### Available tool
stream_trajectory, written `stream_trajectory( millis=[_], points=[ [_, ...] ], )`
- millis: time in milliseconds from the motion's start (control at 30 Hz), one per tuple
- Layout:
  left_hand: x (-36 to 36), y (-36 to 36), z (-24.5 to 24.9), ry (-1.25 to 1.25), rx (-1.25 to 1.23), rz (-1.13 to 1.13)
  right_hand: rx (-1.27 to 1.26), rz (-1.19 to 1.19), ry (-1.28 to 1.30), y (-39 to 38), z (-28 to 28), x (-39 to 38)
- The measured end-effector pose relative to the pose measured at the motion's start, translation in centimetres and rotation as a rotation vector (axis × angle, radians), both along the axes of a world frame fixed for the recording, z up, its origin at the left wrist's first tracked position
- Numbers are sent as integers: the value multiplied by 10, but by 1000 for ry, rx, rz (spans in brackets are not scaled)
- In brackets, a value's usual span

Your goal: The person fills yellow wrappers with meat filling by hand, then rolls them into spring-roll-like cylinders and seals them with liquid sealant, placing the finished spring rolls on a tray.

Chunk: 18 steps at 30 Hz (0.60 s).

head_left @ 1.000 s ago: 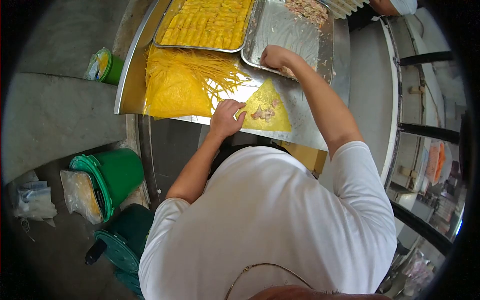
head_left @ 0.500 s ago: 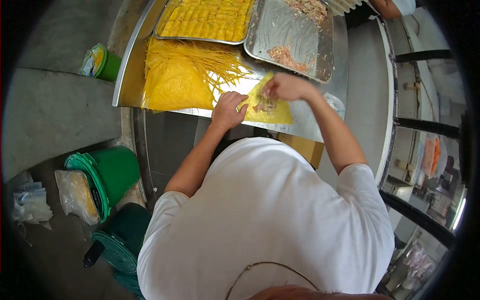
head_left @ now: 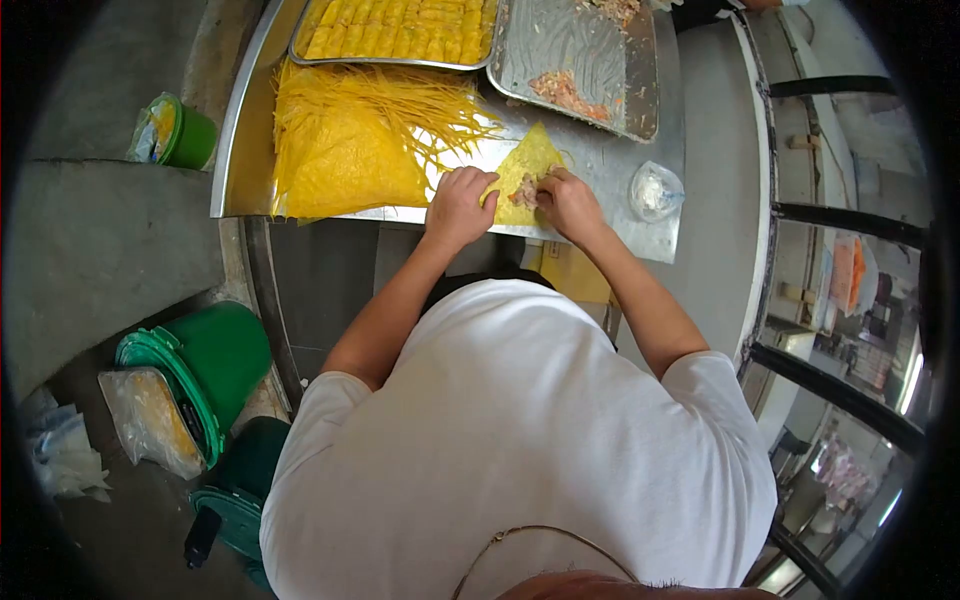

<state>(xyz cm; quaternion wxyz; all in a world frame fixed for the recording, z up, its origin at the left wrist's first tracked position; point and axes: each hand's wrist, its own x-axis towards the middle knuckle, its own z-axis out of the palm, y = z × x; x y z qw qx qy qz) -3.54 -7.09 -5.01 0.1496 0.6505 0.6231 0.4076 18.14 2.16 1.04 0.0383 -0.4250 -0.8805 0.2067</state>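
A thin yellow wrapper sheet (head_left: 537, 150) lies on the metal table near its front edge, one corner pointing away from me. On it sits a small heap of pale pinkish shredded filling (head_left: 524, 192). My left hand (head_left: 461, 207) is closed on the sheet's left edge, thumb beside the filling. At the right side, my right hand (head_left: 573, 206) has its fingers curled in against the wrapper, next to the filling; its fingertips are partly hidden. Left of my left hand rests a stack of yellow wrapper sheets (head_left: 345, 165) with a fringe of yellow strips (head_left: 425, 105).
Behind are a tray of yellow rolls (head_left: 392, 28) and a metal tray (head_left: 560, 45) with filling in it. A clear plastic bag (head_left: 657, 191) with something white lies at the right. Green buckets (head_left: 215, 355) stand on the floor at left. Part of another person shows at top right.
My right hand has come down from above the wrapper to its right side, its fingers now at the sheet and filling. The left hand stays at the left edge. The view has shifted slightly.
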Motion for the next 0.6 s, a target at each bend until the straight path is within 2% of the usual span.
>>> stream_trajectory(
  millis=[67,133,267,367,467,600],
  points=[
    [0,1,0,-10,6,-3,1,-48,48,2,-3,6],
    [-1,0,-1,-11,12,-7,-62,-174,204,5,1,8],
    [-1,1,-1,5,36,-10,-16,-213,228,17,-4,7],
    [0,1,-1,26,22,1,95,-50,203,18,-7,7],
    [1,0,3,18,8,9,-63,41,-90,21,1,12],
    [3,1,4,43,34,34,-10,89,35,16,-6,22]
  ],
)
